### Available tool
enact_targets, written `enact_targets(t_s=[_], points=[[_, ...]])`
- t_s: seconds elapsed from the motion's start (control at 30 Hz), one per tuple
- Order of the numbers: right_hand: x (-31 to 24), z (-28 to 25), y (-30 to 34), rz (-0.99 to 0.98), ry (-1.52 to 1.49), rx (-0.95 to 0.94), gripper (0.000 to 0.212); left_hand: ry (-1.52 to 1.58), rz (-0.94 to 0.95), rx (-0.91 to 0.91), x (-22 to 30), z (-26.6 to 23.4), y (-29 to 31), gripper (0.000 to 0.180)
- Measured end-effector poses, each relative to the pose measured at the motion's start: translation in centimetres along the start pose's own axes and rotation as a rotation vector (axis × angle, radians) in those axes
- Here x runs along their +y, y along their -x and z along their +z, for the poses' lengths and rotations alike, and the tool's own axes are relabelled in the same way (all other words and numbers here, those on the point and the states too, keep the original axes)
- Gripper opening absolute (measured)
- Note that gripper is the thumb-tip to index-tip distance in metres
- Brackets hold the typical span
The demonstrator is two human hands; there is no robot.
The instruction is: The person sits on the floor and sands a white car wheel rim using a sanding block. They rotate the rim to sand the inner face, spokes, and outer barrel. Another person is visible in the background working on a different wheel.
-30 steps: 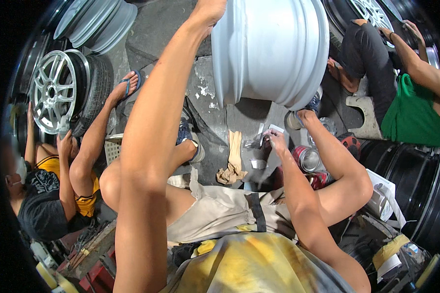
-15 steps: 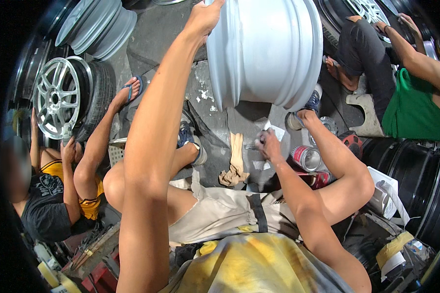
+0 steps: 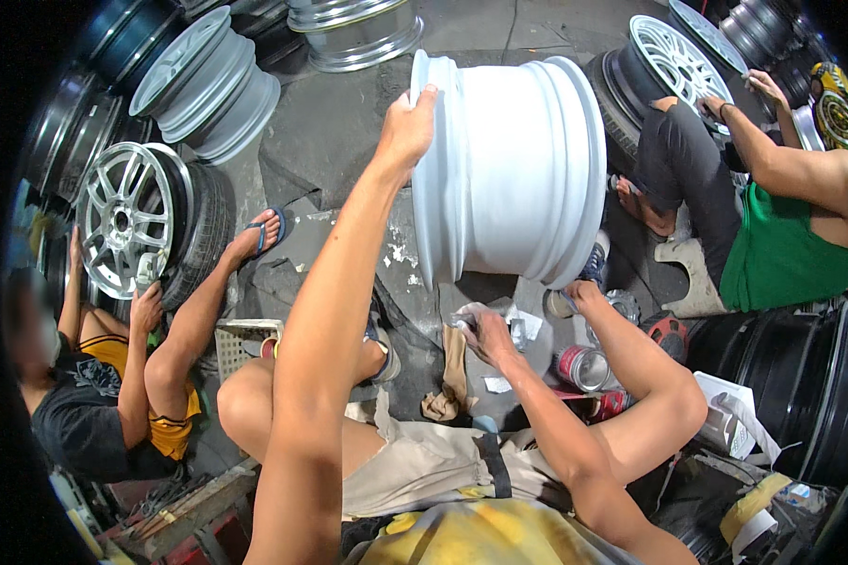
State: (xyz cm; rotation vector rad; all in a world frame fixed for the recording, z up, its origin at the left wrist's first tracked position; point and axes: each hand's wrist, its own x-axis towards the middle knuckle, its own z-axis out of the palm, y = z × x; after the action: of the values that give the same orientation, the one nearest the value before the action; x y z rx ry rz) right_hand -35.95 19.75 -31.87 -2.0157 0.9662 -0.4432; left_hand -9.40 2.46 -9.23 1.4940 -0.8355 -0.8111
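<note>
A light-grey wheel rim [image 3: 528, 165] lies on its side on the floor in front of me, its barrel facing up. My left hand [image 3: 410, 132] is closed over the left edge of this rim, thumb on top. Between my knees, just below the rim, my right hand [image 3: 490, 337] is closed with its fingers bent around something small and greyish that I cannot make out. A tan cloth or glove [image 3: 453, 369] lies on the floor beside that hand. White paper scraps [image 3: 497, 384] and an open tin can [image 3: 584, 368] sit to its right.
At the left a person [image 3: 94, 377] holds a silver spoked wheel [image 3: 120, 218]. Another person in green [image 3: 801, 240] sits at the right by a white spoked wheel [image 3: 678, 61]. More rims [image 3: 207, 89] stand behind. A plastic basket [image 3: 240, 347] is beside my left knee.
The view has tilted up, so the whole scene sits lower in the picture. My right hand has moved left, nearer the tan cloth. My left hand keeps its grip on the rim.
</note>
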Motion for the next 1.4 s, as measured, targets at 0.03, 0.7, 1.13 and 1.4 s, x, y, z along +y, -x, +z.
enact_targets(t_s=[0.03,0.7,1.13,1.4], points=[[-2.7,-2.0,-0.8,-0.023,0.004,0.021,0.017,-0.001,0.011,0.01,0.4,0.2,0.9,0.052],[-16.3,-14.0,-8.4,-0.083,-0.134,0.799,0.015,0.204,-0.092,0.076,1.0,2.1,6.2,0.057],[-16.3,-12.4,-9.1,0.004,0.054,0.825,0.024,-0.028,0.067,0.213,0.5,2.1,6.1,0.051],[-16.5,-12.0,-9.1,-0.042,0.112,0.893,0.03,-0.04,0.065,0.225,0.5,2.1,6.5,0.049]])
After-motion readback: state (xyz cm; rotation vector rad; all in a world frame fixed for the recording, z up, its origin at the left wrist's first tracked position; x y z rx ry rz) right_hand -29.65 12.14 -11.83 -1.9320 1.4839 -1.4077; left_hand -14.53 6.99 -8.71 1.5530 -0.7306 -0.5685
